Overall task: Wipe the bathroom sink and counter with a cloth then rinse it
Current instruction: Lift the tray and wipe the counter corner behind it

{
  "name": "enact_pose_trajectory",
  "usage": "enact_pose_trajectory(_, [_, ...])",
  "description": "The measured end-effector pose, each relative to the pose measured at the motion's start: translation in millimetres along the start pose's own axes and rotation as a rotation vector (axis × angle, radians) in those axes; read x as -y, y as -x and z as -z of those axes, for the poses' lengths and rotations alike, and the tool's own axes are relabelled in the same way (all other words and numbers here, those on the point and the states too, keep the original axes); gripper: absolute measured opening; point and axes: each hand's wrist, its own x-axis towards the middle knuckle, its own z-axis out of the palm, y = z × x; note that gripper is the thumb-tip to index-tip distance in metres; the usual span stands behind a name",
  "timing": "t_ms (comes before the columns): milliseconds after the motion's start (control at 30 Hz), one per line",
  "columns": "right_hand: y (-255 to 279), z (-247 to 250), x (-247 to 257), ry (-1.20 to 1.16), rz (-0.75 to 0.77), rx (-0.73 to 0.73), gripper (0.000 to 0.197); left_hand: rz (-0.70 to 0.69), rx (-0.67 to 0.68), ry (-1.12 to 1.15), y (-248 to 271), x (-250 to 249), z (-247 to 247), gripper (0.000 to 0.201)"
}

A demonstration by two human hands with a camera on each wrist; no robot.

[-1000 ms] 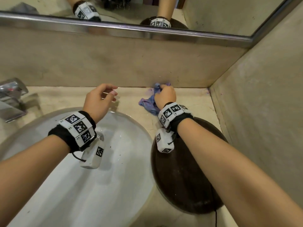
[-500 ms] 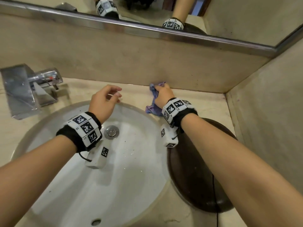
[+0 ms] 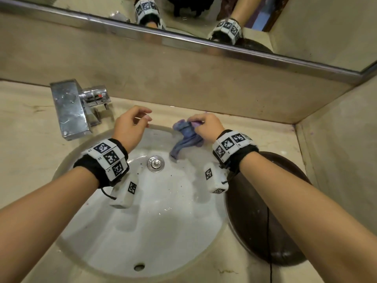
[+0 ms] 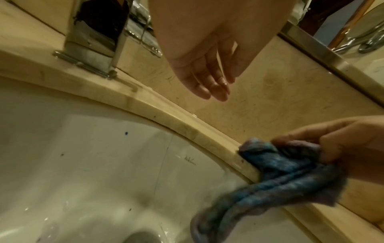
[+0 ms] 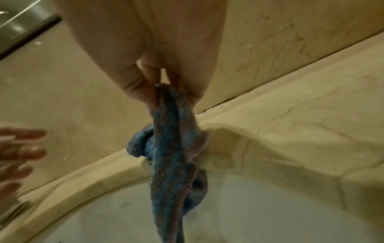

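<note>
Right hand point(image 3: 206, 127) pinches blue-purple cloth point(image 3: 186, 137), which drapes over the back rim into white sink point(image 3: 163, 231) | left hand point(image 3: 130, 127) beside it, fingers loosely curled, holding nothing | beige marble counter point(image 3: 30, 139), chrome faucet point(image 3: 75, 109), mirror point(image 3: 306, 27) above | no legible writing.

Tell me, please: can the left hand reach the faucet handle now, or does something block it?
Probably yes. The left hand hangs open and holds nothing, just right of the faucet handle, with only bare counter between. The cloth is off in the right hand.
</note>
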Motion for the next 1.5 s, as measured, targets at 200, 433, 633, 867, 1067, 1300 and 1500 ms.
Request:
enact_pose_trajectory(200, [-1.2, 58.7, -24.0, 0.176, -0.411, -0.38, 0.03, -0.012, 0.011, 0.051, 0.7, -10.8, -7.7, 0.017])
enact_pose_trajectory(433, [3.0, 91.4, -65.0, 0.275, -0.585, -0.675, 0.033, -0.005, 0.031, 0.08, -0.5, -11.0, -19.8, 0.018])
enact_pose_trajectory(633, [-7.0, 75.1, -65.8, 0.321, -0.519, -0.286, 0.043, 0.0, 0.059, 0.066, -0.9, -4.1, -27.8, 0.019])
enact_pose_trajectory(867, [-15.0, 35.7, -28.6, 0.467, -0.352, -0.167, 0.036, 0.009, 0.066, 0.063, -5.5, -2.1, -29.8, 0.019])
enact_pose_trajectory(1067, [-20.3, 11.4, -11.8, 0.438, -0.211, -0.106, 0.037, 0.03, 0.059, 0.059, -5.9, 0.8, -24.0, 0.018])
enact_pose_trajectory(1300, [-18.2, -11.9, 11.9, 0.334, 0.016, 0.071, 0.039, 0.045, 0.045, 0.049, -5.4, 3.9, -15.6, 0.02])
enact_pose_trajectory(1500, [-16.4, 9.4, 3.6, 0.452, -0.011, -0.25, 0.032, 0.04, 0.036, 0.051, -10.8, -2.1, -10.6, 0.019])
